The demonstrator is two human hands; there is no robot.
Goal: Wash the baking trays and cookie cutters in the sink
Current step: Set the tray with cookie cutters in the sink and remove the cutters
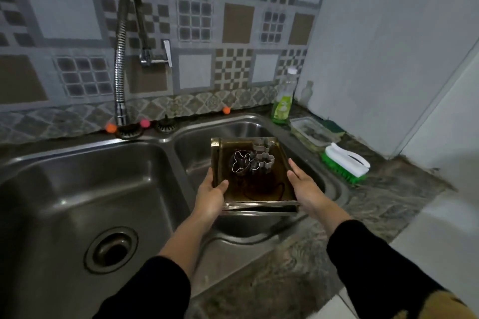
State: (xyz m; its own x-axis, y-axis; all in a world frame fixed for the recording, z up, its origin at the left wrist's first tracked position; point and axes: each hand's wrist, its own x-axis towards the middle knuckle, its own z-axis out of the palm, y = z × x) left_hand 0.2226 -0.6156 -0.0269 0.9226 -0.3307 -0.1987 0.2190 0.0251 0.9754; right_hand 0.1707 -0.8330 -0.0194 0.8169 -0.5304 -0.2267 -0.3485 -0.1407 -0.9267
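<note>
A stack of dark golden baking trays (pixel 269 189) hangs over the smaller right sink basin (pixel 197 147). Several metal cookie cutters (pixel 251 160) lie in the top tray toward its far end. My left hand (pixel 211 195) grips the tray stack's left edge, thumb on top of the rim. My right hand (pixel 304 186) holds the right edge with its fingers stretched along the side. The larger left basin (pixel 77 189) holds nothing that I can see.
A flexible chrome faucet (pixel 121 59) rises behind the left basin. On the stone counter at the right stand a green dish-soap bottle (pixel 283 101), a small tub with a sponge (pixel 313 132) and a green-and-white scrub brush (pixel 344 163).
</note>
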